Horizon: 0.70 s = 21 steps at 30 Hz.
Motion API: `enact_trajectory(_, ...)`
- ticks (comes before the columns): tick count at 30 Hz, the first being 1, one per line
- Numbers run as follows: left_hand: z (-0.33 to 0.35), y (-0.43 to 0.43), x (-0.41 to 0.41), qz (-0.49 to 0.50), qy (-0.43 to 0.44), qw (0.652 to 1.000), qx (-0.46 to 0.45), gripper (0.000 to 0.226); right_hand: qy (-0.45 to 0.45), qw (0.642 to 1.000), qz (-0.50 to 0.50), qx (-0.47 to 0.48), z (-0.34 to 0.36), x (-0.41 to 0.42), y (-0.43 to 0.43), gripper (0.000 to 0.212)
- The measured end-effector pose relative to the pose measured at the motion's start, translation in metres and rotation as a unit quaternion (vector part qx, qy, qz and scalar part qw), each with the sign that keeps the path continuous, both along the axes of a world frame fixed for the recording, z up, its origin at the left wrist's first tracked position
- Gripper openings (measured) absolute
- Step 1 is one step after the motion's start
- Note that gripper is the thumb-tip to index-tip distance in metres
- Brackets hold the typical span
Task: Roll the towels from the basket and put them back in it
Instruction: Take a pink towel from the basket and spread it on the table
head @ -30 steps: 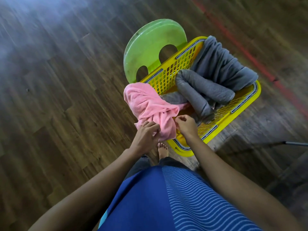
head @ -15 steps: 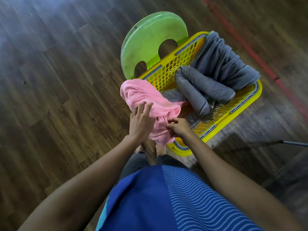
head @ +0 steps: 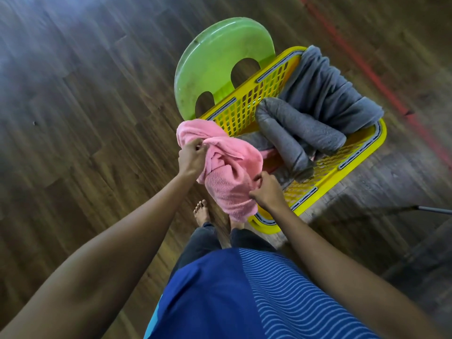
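Observation:
A yellow perforated basket rests on a green plastic chair. A crumpled pink towel hangs over the basket's near left corner and down its outside. My left hand pinches the towel's upper left fold. My right hand grips its lower right edge. Inside the basket lie two rolled grey towels, and a loose grey towel drapes over the far rim.
Dark wooden floor surrounds the chair. A red line runs across the floor at the right. A thin grey rod pokes in from the right edge. My bare foot stands just in front of the basket.
Both hands have shifted their hold on the pink towel: the left hand moved up to its top fold, the right stays at its lower edge. More of the towel now hangs outside the basket.

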<state>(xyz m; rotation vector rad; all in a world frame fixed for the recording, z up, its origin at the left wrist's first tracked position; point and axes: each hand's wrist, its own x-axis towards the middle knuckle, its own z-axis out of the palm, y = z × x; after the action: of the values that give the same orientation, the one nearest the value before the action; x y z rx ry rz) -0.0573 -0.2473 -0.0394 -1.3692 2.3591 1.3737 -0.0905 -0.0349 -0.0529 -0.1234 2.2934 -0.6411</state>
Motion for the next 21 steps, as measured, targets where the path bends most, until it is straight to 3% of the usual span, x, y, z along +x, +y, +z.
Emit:
enact_trajectory(4, 0.002, 0.001, 0.001, 0.009, 0.007, 0.999, 0.05, 0.02, 0.109, 0.989, -0.006, -0.095, 0.014, -0.011, -0.025, 0.029)
enact_trajectory(8, 0.011, 0.008, 0.002, -0.006, 0.036, 0.995, 0.098, 0.025, 0.096, 0.986, 0.032, -0.136, 0.009, -0.025, -0.058, 0.017)
enact_trajectory(11, 0.017, 0.009, -0.001, 0.005, 0.054, 0.988, 0.147, 0.019, 0.093, 0.984, 0.034, -0.148, -0.001, -0.031, -0.072, 0.027)
enact_trajectory(14, 0.021, 0.005, -0.005, 0.032, 0.077, 0.981, 0.176, 0.022, 0.095, 0.978, 0.024, -0.182, -0.001, -0.034, -0.079, 0.023)
enact_trajectory(19, 0.033, -0.002, -0.013, 0.046, 0.109, 0.977, 0.18, 0.028, 0.113, 0.973, -0.007, -0.202, -0.003, -0.032, -0.082, 0.029)
enact_trajectory(21, 0.039, -0.004, -0.013, 0.024, 0.125, 0.978, 0.163, 0.016, 0.099, 0.976, -0.035, -0.191, -0.002, -0.033, -0.083, 0.028)
